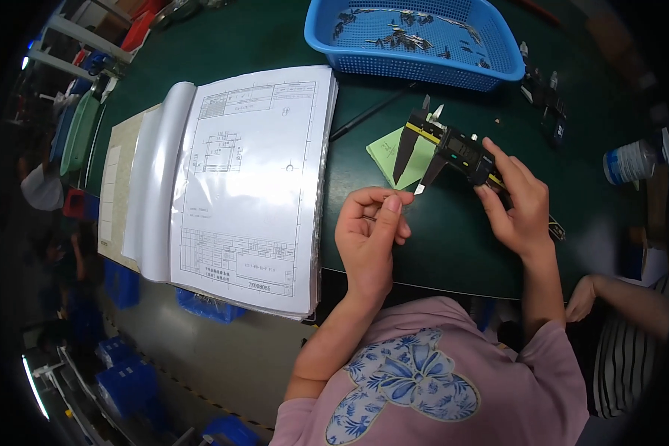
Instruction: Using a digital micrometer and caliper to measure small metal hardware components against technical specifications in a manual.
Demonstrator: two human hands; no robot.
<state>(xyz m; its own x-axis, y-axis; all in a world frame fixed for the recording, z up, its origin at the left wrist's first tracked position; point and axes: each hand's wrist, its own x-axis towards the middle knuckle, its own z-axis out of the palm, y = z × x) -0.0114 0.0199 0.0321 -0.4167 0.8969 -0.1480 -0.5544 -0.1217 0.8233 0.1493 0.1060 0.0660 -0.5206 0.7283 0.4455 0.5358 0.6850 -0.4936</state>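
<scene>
- Wearing a pink top with a blue flower print (405,379), the person sits at the near edge of a dark green table (453,245), both forearms coming up from below.
- At the near right, a second person's hand (581,297) and striped sleeve (628,357) rest by the table edge, well apart from the work.
- The left hand (368,230) is raised over the table near its front edge, fingers curled together with the thumb pressed to the fingertips; whatever small thing they pinch is too small to make out.
- Just right of it, the right hand (520,204) grips the digital caliper (450,149) by its display body, thumb and fingers clamped on the slide.
- The caliper's long axis runs diagonally, from far left down to near right; its beam passes under the right hand. Its long jaws point toward the near left, standing apart, with the nearer tip just beside the left hand's fingertips. The short upper jaws point far.
- Under the caliper's far end lies a green paper note (394,152).
- To the left, an open binder of drawing sheets (249,186) in clear sleeves lies flat.
- A thin dark rod (368,113) lies between binder and note.
- Farther off, a blue plastic basket (416,65) holds small dark metal parts (405,37).
- At the far right stands a white tape roll (632,162), with dark tools (546,97) nearby.
</scene>
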